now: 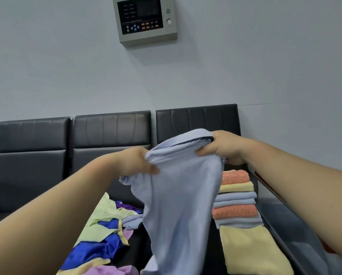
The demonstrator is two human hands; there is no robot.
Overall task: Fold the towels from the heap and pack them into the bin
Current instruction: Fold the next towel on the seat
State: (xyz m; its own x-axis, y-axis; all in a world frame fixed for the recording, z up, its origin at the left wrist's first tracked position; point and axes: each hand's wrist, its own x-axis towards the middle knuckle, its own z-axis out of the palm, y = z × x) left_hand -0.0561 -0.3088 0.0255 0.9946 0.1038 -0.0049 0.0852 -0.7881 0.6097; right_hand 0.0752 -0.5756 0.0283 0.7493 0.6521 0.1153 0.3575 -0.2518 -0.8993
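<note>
Black couch (33, 165) behind; light-blue towel (182, 195) hangs just left of the folded stack (237, 203), L hand (135, 162) & R hand (221, 146) each pinching its top edge. Heap (102, 225) lies further left of stack. Step: spreading it to fold; next prob. needs corners matched.

Background stuff: there's a grey metal control box (146, 20) mounted high on the pale wall (265, 66). It has a dark front panel with a few blue buttons at the lower left and some orange ones next to them. A white round knob sits on the right strip, with a smaller dial or lock above it. The labels are too blurry to read. Lower down, a black padded bench (27, 175) runs along the wall, with three backrests (112, 128) side by side, each with vertical seams.
</note>
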